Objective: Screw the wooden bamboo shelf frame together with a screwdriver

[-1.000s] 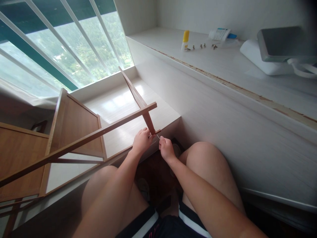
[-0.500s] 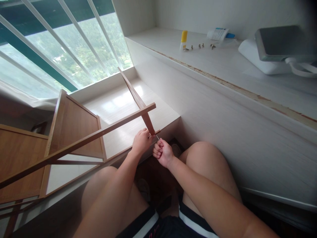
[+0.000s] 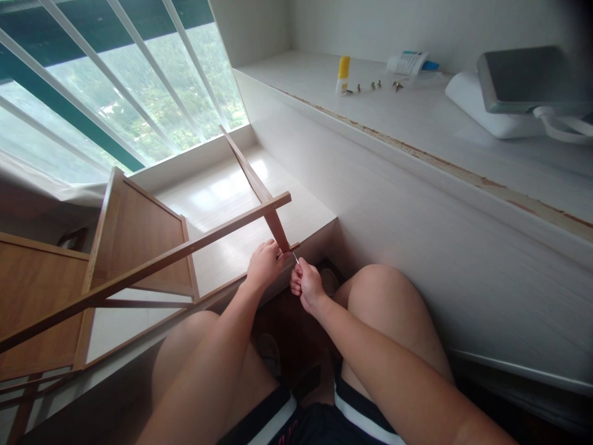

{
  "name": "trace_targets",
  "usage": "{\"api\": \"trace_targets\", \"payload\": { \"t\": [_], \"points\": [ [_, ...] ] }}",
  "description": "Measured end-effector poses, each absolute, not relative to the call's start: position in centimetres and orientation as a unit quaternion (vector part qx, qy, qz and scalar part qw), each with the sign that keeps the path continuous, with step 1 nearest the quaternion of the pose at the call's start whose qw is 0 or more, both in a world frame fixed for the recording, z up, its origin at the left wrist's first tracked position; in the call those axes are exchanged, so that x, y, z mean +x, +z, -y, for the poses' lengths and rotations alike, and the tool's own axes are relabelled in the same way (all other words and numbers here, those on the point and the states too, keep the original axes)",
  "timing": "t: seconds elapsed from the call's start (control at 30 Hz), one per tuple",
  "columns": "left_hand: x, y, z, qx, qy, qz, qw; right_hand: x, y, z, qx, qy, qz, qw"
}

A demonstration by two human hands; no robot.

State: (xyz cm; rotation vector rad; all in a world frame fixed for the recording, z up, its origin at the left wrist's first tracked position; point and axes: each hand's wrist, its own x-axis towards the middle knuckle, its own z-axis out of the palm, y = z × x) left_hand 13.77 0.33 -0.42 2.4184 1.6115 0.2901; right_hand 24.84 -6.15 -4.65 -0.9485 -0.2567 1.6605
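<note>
My left hand [image 3: 265,264] is closed round the near end of a narrow brown wooden board [image 3: 277,228], its fingertips partly hidden behind the wood. My right hand [image 3: 307,285] is wrapped in a fist round a screwdriver [image 3: 295,257]; only its thin metal shaft shows, and the handle is hidden in the palm. The shaft's tip meets the board's end beside a small wooden strip [image 3: 295,246]. A long wooden rail [image 3: 208,238] crosses the board and runs down to the left, near several wooden panels [image 3: 143,238].
On the ledge at right stand a yellow-capped bottle [image 3: 343,75], several small screws [image 3: 373,85], a white tube [image 3: 410,63] and a phone-like device [image 3: 523,80] on a white block. A pale window sill [image 3: 222,241] lies under the wood. A barred window [image 3: 125,86] is beyond.
My right fist has turned and shifted slightly to the right round the screwdriver. My left hand and the wooden frame stay in place.
</note>
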Motion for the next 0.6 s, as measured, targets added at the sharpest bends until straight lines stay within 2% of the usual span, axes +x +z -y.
{"api": "trace_targets", "payload": {
  "t": [0.6],
  "points": [
    [13.63,-0.75,-0.56,0.83,0.107,-0.538,0.101,24.63,-4.8,6.02,-0.431,0.688,0.14,0.567]
  ]
}}
